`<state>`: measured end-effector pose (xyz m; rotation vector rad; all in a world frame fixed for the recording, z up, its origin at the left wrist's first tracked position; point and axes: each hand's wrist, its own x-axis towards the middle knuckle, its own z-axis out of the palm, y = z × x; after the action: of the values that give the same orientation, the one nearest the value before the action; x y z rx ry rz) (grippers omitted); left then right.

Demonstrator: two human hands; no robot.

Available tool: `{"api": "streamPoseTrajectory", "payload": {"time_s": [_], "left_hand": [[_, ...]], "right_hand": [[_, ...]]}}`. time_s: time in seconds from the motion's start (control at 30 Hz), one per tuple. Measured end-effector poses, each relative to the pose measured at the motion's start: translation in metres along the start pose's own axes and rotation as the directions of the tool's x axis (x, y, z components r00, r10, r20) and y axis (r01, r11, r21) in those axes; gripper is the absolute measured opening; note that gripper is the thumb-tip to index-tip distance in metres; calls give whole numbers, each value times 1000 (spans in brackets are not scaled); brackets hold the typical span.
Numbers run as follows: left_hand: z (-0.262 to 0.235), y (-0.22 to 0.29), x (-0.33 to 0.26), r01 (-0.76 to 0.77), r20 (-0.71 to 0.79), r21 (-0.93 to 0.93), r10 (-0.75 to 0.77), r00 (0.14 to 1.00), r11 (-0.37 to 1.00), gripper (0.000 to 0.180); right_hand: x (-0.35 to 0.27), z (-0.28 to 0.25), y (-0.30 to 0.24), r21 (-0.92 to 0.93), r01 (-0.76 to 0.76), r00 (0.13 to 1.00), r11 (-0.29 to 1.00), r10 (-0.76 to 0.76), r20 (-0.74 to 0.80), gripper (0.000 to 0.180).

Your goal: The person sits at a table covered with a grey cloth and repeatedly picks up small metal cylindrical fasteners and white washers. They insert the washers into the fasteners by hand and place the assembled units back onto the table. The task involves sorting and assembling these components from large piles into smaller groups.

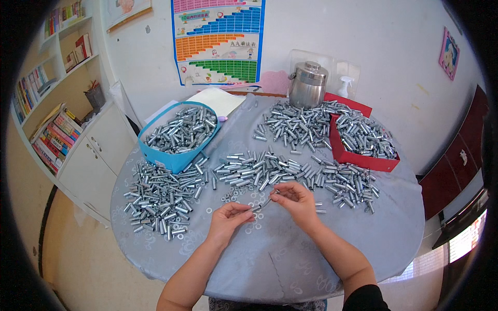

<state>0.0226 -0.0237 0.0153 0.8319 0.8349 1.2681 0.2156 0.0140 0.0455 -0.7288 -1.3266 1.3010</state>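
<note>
Over the middle of the table, my left hand (228, 220) pinches a short silver metal sleeve (255, 208) between thumb and fingers. My right hand (294, 201), close by on the right, is closed at the fingertips on a slim silver metal piece (267, 201) that slants down toward the sleeve. Whether the two parts touch is too small to tell. Beneath and beside my hands lie loose washers (254, 224). Just beyond them spreads a heap of silver metal sleeves (259, 168). A further pile of metal parts (161, 194) lies to the left of my left hand.
A blue bin (171, 161) full of metal parts stands at the back left. At the right, a red box (363, 161) holds more, beside another heap (298, 124). A steel canister (308, 85) stands at the rear. A patterned grey cloth (233, 274) covers the round table.
</note>
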Motion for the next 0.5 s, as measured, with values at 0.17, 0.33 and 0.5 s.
{"api": "streamPoseTrajectory", "payload": {"time_s": [0.17,0.33,0.5], "left_hand": [[2,-4,-2,-57,65,150,48,997,987,19],[7,-3,-4,-86,61,247,73,995,965,25],[2,9,0,-188,-66,217,207,976,958,34]], "right_hand": [[-9,8,5,-106,-44,999,993,46,24,22],[-8,15,2,-421,187,970,888,-100,220,19],[-8,6,4,-640,11,956,769,179,231,14]]}}
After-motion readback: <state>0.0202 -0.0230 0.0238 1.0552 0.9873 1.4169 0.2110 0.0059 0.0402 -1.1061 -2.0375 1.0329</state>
